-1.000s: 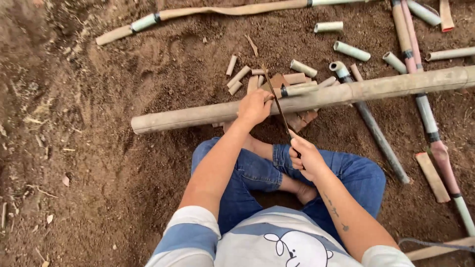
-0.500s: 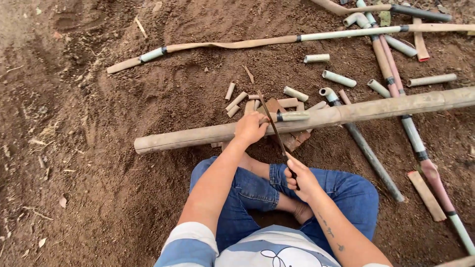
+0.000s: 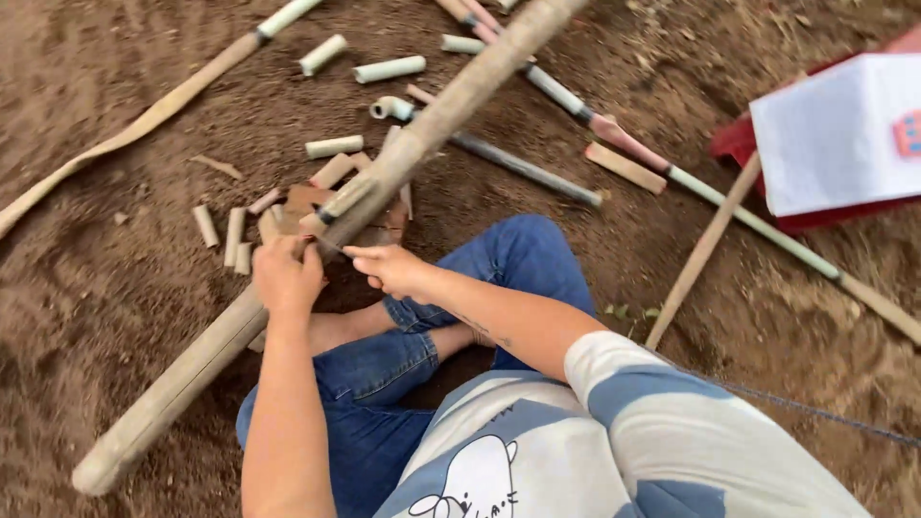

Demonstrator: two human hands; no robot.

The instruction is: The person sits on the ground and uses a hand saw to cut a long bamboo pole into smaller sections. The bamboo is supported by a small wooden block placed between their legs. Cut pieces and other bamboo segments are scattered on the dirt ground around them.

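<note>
Blue jeans and a striped shirt are closest, on a person sitting cross-legged on the brown dirt. Just past the knees, the left hand is curled shut on the long bamboo pole, which lies slanted across the ground in front of the legs. The right hand is right beside it, fingers pinched around something thin; I cannot tell what it is. A small wooden block sits under the pole, with short cut bamboo bits lying near it. Farther off are more cut pieces, a thin dark rod and long sticks. Far right is a white sheet on something red.
</note>
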